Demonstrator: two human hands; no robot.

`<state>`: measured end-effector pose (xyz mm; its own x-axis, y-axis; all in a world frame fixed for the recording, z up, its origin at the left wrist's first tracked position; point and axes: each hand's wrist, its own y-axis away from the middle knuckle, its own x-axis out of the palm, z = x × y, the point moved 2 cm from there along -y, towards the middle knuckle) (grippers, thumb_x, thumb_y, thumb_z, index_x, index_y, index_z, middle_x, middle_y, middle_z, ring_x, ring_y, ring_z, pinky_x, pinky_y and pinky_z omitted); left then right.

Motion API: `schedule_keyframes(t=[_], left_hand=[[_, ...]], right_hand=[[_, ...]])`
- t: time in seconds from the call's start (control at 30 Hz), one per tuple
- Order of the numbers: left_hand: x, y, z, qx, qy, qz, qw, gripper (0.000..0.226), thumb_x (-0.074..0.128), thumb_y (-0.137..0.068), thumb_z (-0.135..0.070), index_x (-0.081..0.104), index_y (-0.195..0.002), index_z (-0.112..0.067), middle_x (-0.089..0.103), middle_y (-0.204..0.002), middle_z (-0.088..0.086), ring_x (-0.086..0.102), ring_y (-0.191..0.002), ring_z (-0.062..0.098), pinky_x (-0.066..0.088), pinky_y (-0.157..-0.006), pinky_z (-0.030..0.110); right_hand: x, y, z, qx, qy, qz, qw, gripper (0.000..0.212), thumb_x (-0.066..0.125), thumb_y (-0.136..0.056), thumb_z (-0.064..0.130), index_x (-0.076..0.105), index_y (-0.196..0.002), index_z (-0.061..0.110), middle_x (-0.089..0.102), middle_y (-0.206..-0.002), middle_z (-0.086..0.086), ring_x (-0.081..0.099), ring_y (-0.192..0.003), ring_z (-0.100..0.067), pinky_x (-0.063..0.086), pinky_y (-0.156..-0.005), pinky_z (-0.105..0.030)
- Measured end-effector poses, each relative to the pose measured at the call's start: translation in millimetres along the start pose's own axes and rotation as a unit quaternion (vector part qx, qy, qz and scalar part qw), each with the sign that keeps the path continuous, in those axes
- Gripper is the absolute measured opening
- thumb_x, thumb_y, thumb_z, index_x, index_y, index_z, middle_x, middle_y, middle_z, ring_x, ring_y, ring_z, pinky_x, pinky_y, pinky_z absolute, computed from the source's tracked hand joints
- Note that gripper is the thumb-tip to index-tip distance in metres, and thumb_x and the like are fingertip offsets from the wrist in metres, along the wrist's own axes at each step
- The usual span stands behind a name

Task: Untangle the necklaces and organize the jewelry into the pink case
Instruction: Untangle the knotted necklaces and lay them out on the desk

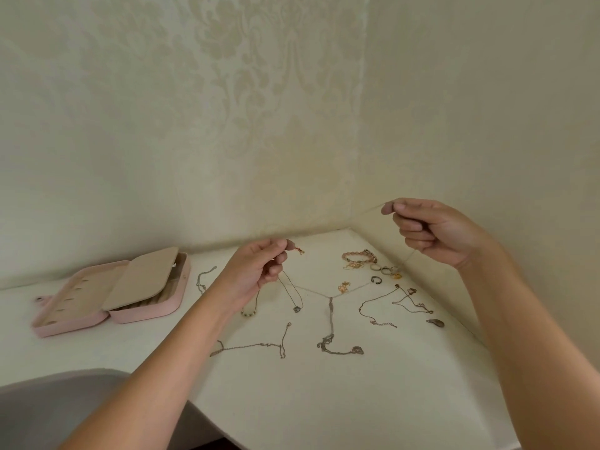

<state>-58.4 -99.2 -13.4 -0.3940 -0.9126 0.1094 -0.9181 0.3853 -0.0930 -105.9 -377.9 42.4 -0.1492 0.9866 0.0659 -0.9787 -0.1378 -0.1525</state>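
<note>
The left hand point(259, 269) and right hand point(431, 232) each pinch a fine chain point(373, 208), stretched in the air above the bench's point(292, 401) back right corner. A darker chain with a pendant point(296, 308) dangles from the left hand. Pulling harder could tighten a knot or snap a link. The end trailing near the rings point(384, 270) might drag them. The case point(146, 315) lies open by the back left edge. No jewellery shows in its slots, and a flap hides the rest.

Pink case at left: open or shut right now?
Open: the pink case lies spread flat, both beige-lined halves facing up, an inner flap raised.
</note>
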Motion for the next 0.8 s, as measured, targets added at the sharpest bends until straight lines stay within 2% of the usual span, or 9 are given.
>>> schedule_keyframes(t=[0.07,0.13,0.2,0.33,0.43,0.57,0.73,0.8], left_hand=[[-3,1,1,0.006,-0.015,-0.018,1.000,0.014,0.059,-0.090,-0.017,0.069,-0.083,-0.010,0.048,-0.060,-0.005,0.031,-0.045,0.004,0.023,-0.043,0.014],[-2,4,2,-0.003,-0.047,-0.009,0.999,0.009,0.067,-0.079,-0.022,0.070,-0.075,-0.015,0.040,-0.056,-0.007,0.025,-0.046,0.005,0.018,-0.044,0.016],[0,6,3,-0.016,-0.057,0.010,0.998,0.010,0.068,-0.073,-0.024,0.067,-0.075,-0.014,0.034,-0.052,-0.010,0.022,-0.046,0.005,0.016,-0.042,0.015],[1,3,4,-0.020,-0.048,-0.003,0.999,0.010,0.060,-0.089,-0.015,0.068,-0.085,-0.010,0.034,-0.053,-0.011,0.023,-0.045,0.004,0.018,-0.041,0.013],[0,-4,6,-0.044,-0.008,-0.018,0.999,0.015,0.056,-0.094,-0.014,0.069,-0.089,-0.008,0.046,-0.058,-0.007,0.033,-0.045,0.004,0.026,-0.038,0.013],[2,-21,13,-0.074,0.001,-0.029,0.997,0.015,0.055,-0.096,-0.012,0.068,-0.092,-0.007,0.054,-0.064,-0.001,0.050,-0.047,0.007,0.042,-0.042,0.016],[5,-56,25,-0.096,-0.069,-0.066,0.991,0.012,0.053,-0.097,-0.009,0.063,-0.097,-0.002,0.052,-0.068,0.005,0.054,-0.045,0.010,0.048,-0.045,0.020],[7,-71,30,-0.105,-0.099,-0.078,0.986,0.010,0.054,-0.096,-0.009,0.061,-0.093,-0.002,0.052,-0.068,0.006,0.055,-0.042,0.009,0.048,-0.043,0.020]], right_hand=[[-6,3,-4,0.005,-0.005,-0.016,1.000,0.019,0.049,-0.084,0.019,0.060,-0.092,0.006,0.029,-0.049,0.008,0.022,-0.035,0.001,0.017,-0.033,-0.012],[-10,6,-8,0.016,-0.006,-0.025,1.000,0.020,0.049,-0.083,0.018,0.060,-0.093,0.005,0.029,-0.048,0.008,0.022,-0.034,0.001,0.017,-0.033,-0.012],[-11,8,-12,0.024,-0.011,-0.030,0.999,0.019,0.049,-0.083,0.018,0.060,-0.092,0.005,0.029,-0.048,0.008,0.021,-0.034,0.001,0.017,-0.032,-0.012],[-12,10,-14,0.037,-0.034,-0.047,0.998,0.019,0.049,-0.082,0.018,0.059,-0.091,0.005,0.029,-0.046,0.009,0.021,-0.031,0.002,0.015,-0.031,-0.011],[-12,10,-15,0.055,-0.056,-0.057,0.995,0.016,0.049,-0.084,0.018,0.059,-0.088,0.006,0.031,-0.046,0.008,0.021,-0.029,0.001,0.014,-0.030,-0.011],[-14,2,-21,0.092,-0.054,-0.068,0.992,0.020,0.042,-0.096,0.014,0.059,-0.089,0.007,0.035,-0.049,0.007,0.022,-0.029,0.000,0.017,-0.029,-0.012],[-6,-28,-32,0.140,0.020,-0.061,0.988,0.022,0.041,-0.099,0.012,0.061,-0.094,0.003,0.042,-0.051,0.003,0.024,-0.032,-0.002,0.019,-0.031,-0.013],[-2,-44,-38,0.156,0.070,-0.059,0.983,0.022,0.042,-0.099,0.011,0.062,-0.096,0.003,0.045,-0.053,0.001,0.027,-0.034,-0.003,0.022,-0.032,-0.014]])
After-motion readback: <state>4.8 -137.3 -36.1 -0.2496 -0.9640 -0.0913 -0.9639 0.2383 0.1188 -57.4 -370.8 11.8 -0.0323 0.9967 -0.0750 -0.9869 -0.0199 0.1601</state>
